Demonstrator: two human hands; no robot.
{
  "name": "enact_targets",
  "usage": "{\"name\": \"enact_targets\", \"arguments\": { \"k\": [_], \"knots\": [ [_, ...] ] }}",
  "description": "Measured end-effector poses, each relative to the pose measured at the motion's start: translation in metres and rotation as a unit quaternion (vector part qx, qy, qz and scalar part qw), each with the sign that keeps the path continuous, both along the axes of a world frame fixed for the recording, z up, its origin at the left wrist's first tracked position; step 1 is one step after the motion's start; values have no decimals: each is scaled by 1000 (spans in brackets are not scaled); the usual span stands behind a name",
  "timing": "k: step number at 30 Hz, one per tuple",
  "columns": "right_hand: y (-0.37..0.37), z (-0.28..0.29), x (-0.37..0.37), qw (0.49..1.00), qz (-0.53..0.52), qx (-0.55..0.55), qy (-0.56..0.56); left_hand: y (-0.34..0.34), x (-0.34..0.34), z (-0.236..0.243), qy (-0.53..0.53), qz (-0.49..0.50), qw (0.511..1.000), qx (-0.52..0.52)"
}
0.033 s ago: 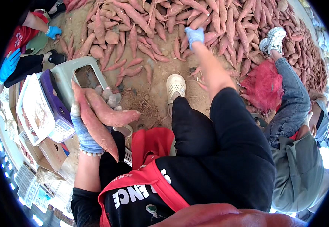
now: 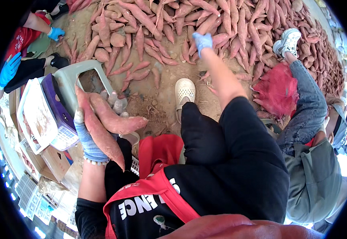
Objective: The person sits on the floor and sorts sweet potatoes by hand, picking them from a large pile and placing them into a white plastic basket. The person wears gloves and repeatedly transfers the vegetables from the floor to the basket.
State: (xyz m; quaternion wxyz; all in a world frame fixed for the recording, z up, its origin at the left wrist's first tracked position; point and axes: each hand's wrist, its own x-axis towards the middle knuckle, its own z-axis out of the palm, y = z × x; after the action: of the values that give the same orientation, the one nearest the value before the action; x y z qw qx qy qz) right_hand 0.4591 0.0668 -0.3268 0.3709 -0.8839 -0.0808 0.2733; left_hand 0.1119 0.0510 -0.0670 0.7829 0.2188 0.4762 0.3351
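Observation:
My left hand, in a blue-grey knitted glove, is closed around a long, tapering sweet potato. A second, thicker sweet potato lies against it on the far side and seems to be held in the same hand, though the fingers underneath are hidden. My right hand, in a light blue glove, reaches out to the near edge of a large sweet potato pile. Its back faces up, and the fingers are too small and covered to show whether they grip anything. Several loose sweet potatoes lie on the soil short of the pile.
At left stand a grey plastic stool, a purple-and-white crate and a cardboard box. A red mesh sack lies by a co-worker's jeans leg at right. Another person's blue-gloved hand shows at far left.
My right hand has shifted slightly left and a little back toward me at the pile's edge. My left hand and its sweet potatoes have stayed in place.

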Motion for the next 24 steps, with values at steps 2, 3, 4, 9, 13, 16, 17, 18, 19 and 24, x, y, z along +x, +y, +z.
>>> {"name": "enact_targets", "arguments": {
  "k": [2,3,4,9,13,16,17,18,19,24],
  "knots": [
    [-21,-27,-12,986,12,152,70,0,8,4,22,-8,999,35],
    [-21,-26,-14,969,-71,202,119,-2,10,5,37,-9,998,53],
    [-21,-24,-16,941,-153,250,166,-2,8,5,24,-17,998,46],
    [1,-2,-9,885,-231,396,78,-4,9,8,6,7,1000,22],
    [35,39,3,881,-251,402,8,0,1,10,-39,-21,999,-8],
    [46,47,41,902,-264,341,17,1,0,9,-35,-26,999,-4],
    [53,26,67,887,-251,383,69,2,0,8,-38,-41,998,-1],
    [59,7,85,867,-234,423,121,3,0,6,-42,-54,998,2],
    [67,10,78,872,-261,386,148,2,0,6,-34,-42,999,-2],
    [77,9,72,872,-233,346,255,1,3,5,-3,-1,1000,-17]
  ]
}}
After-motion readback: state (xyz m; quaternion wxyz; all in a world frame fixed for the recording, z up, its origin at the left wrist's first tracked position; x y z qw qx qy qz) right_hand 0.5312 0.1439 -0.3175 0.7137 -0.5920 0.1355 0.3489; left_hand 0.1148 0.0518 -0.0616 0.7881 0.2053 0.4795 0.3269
